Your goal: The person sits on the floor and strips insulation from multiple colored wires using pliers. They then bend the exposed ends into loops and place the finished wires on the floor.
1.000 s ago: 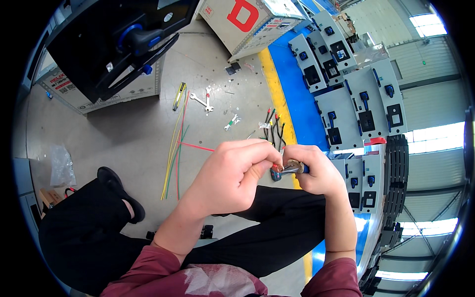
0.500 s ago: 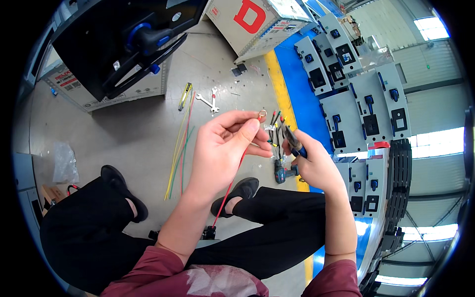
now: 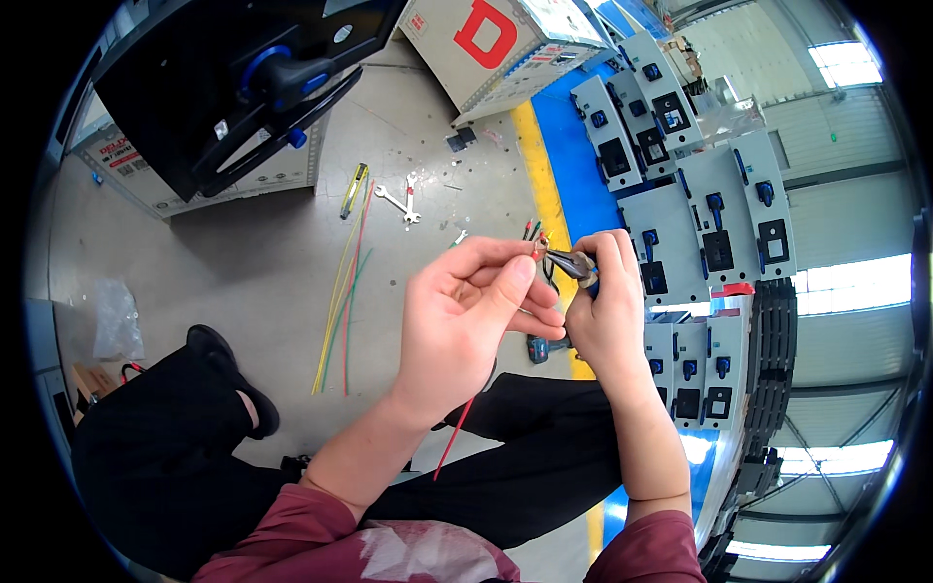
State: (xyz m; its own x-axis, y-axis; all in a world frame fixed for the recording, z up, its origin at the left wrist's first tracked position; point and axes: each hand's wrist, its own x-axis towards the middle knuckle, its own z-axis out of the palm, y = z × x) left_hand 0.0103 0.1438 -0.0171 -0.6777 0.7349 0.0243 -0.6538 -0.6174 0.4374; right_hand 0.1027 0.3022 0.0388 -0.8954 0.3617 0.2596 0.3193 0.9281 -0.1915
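Note:
My left hand (image 3: pixel 466 316) pinches the upper end of a thin red wire (image 3: pixel 455 435) between thumb and forefinger; the wire hangs down past my wrist over my black trousers. My right hand (image 3: pixel 607 311) grips a small pair of pliers (image 3: pixel 569 262), whose jaws meet the wire's tip right at my left fingertips. Both hands are held close together above my lap. A few more coloured wire ends (image 3: pixel 533 231) show just behind the fingers.
On the grey floor lie a bundle of yellow, green and red wires (image 3: pixel 342 291), two spanners (image 3: pixel 403 199) and a plastic bag (image 3: pixel 117 321). A yellow floor stripe (image 3: pixel 540 175) borders a blue strip with grey switch boxes (image 3: pixel 714 219). A black cabinet (image 3: pixel 233 78) stands behind.
Both hands rose from my lap and drew closer to the camera. My left hand picked out the red wire's end, and the pliers came up to its tip.

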